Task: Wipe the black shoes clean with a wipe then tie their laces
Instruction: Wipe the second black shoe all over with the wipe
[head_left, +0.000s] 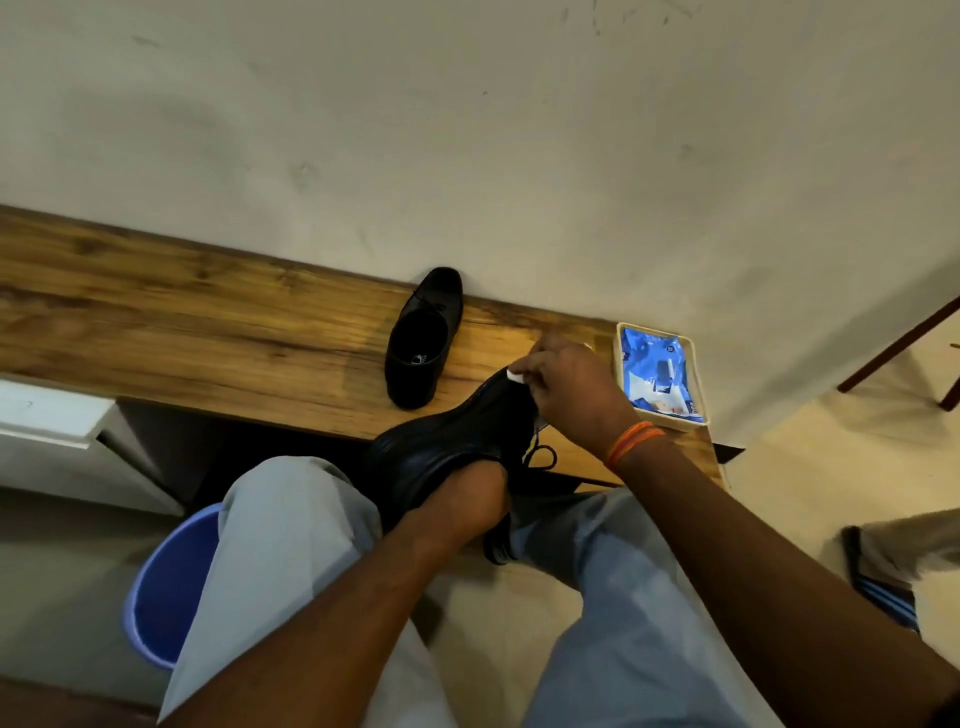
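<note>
The person's left hand (462, 499) grips one black lace-up shoe (441, 457) from below at its heel end, holding it tilted over the lap and the table edge. The right hand (566, 389) pinches a small white wipe (514, 375) against the shoe's upper end, fingers curled round it. The shoe looks like stiff, smooth leather with a firm sole, so it probably holds its shape under rubbing but may slip if gripped only on the glossy upper; the heel and sole seem the safest hold. Its laces (540, 457) hang loose and limp below the right wrist. The wipe looks thin and soft and would likely bunch up under pressure.

The second black shoe (423, 338) stands on the wooden table (208, 322), well apart from the hands, near the wall (467, 130). A blue wipes packet (657, 371) lies in a shallow tray (693, 374) at the table's right end. A blue bucket (166, 587) sits on the floor by the left knee.
</note>
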